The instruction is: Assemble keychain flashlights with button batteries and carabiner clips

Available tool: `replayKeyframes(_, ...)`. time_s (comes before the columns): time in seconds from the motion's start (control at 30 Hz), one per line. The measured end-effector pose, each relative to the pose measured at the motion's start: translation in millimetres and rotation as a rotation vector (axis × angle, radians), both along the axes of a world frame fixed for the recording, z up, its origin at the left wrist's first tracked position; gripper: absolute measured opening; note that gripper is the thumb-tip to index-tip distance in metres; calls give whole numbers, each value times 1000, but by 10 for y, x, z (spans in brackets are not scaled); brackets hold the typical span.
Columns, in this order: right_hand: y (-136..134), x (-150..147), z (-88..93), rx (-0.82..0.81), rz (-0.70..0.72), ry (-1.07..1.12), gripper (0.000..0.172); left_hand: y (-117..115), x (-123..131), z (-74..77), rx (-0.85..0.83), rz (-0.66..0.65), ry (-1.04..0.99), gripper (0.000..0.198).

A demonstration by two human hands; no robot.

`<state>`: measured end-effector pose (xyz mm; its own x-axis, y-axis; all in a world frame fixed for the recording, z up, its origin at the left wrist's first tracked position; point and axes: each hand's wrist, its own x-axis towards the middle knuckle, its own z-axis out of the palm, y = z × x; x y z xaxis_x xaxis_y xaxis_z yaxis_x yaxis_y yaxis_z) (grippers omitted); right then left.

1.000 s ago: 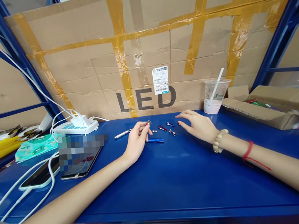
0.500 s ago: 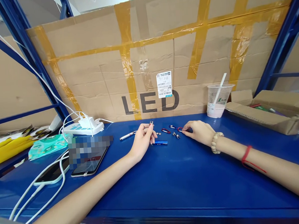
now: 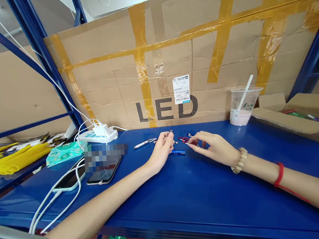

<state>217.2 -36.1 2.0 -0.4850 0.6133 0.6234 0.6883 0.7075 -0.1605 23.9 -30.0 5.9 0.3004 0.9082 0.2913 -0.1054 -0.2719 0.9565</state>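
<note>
My left hand point(image 3: 163, 152) is closed, with a small shiny metal piece point(image 3: 171, 131) showing at its fingertips. A blue metal tube point(image 3: 178, 152) lies on the table just under its fingers, and a silver pen-shaped tube point(image 3: 144, 144) lies to its left. My right hand point(image 3: 214, 148) is closed in a pinch above the table. Something tiny and pale shows at its fingertips, too small to name. Right behind those fingers lie red carabiner-like loops point(image 3: 182, 139) and a blue clip point(image 3: 189, 135). Small round metal discs point(image 3: 176, 142) sit between the hands.
Phones point(image 3: 106, 175) with white cables lie on the left, before a white power strip point(image 3: 103, 136). A plastic cup with a straw point(image 3: 241, 109) and an open cardboard box point(image 3: 297, 123) stand at the right. A large cardboard sheet point(image 3: 114, 89) closes off the back.
My right hand has moved left, from beside the carabiners toward my left hand. My left hand stays closed on the small metal piece. The view has shifted slightly left.
</note>
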Motion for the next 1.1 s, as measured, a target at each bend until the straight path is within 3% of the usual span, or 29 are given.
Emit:
replayKeyframes(0.2,-118,-76,21,3,14,-43,18,-53,28,-25,-63,-94,68,34)
replayKeyframes(0.37,-117,-77,-6,-66,13,-20,20,-41,19,-50,28,-62,147,25)
replayKeyframes(0.5,-119,-86,-36,-140,-3,12,33,-59,8,-43,143,-52,252,18)
replayKeyframes(0.57,-139,-102,-36,-161,38,-15,29,-79,8,-35,189,-57,278,16)
replayKeyframes(0.87,-185,-139,-4,-163,154,-64,23,-105,25,-40,247,-62,274,18)
replayKeyframes(1.1,-166,-142,-17,-134,167,-29,23,-120,24,-26,241,-103,253,21)
